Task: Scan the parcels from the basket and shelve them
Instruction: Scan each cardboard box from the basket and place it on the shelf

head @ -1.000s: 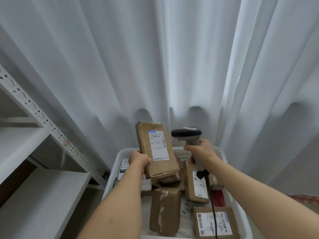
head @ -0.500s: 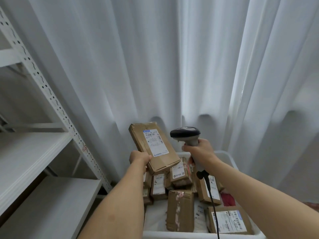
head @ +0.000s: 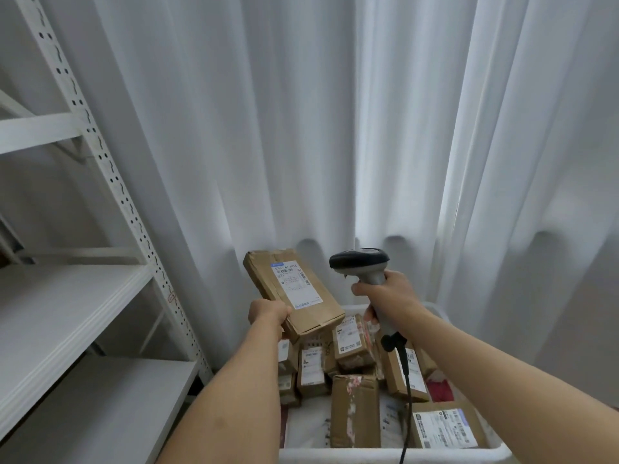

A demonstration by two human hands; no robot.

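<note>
Both hands are raised above the basket [head: 395, 455] and kept apart, each clamped on its own thing. Left hand [head: 268, 313] grips the lower left edge of a flat brown parcel [head: 293, 293], holding it tilted with its white label facing up and toward the camera. Right hand [head: 390, 298] is wrapped round the grey handle of the barcode scanner [head: 360, 261], whose dark head sits just beside the parcel's upper right corner, not touching it; its black cable hangs down over the basket. More labelled parcels [head: 355, 413] lie piled below. White shelving [head: 67, 309] stands to the left, white curtains [head: 301, 128] behind.
</note>
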